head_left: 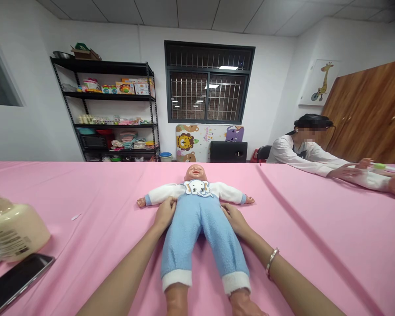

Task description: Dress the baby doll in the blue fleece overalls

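A baby doll (195, 171) lies on its back on the pink tablecloth, head away from me and arms spread wide. It wears a white top with an elephant bib front (197, 188) and fleecy blue trousers (200, 215) with white cuffs; its bare feet point toward me. At the trousers' waist on the left side, my left hand (166, 213) has its fingers curled in against the fabric. My right hand (235, 218) grips the opposite side of the waist in the same way, a silver bracelet on its wrist. Some fingertips of both hands are hidden against the cloth.
On the left stand a cream-coloured bottle (18, 228) and a black phone (18, 283). A small white scrap (75, 217) lies on the pink tablecloth (102, 188). At the right, another person (294, 147) handles a second doll (375, 179). Shelves (108, 94) line the back wall.
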A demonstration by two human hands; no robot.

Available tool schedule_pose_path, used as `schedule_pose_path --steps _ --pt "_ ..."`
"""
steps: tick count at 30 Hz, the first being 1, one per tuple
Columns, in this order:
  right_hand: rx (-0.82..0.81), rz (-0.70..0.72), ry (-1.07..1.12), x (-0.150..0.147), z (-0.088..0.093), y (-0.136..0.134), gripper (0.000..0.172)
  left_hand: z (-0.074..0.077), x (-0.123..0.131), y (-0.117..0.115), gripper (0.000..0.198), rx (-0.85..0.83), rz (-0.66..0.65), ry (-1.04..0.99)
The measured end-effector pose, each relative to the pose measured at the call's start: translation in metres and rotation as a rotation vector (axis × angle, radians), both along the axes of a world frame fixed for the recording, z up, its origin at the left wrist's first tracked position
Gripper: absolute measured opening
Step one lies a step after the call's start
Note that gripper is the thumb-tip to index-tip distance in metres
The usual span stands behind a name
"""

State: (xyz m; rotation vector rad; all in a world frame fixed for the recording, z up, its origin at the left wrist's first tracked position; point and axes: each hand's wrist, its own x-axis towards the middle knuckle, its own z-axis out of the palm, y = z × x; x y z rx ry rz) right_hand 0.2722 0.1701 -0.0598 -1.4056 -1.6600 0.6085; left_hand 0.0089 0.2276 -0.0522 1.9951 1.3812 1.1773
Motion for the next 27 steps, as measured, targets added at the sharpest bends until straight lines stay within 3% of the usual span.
schedule_pose_path --steps 27 --pt "0.018 -0.029 -0.057 -0.0014 0.0049 -0.0022 0.036 0.001 0.0004 0.0002 0.02 0.0 0.0 0.019"
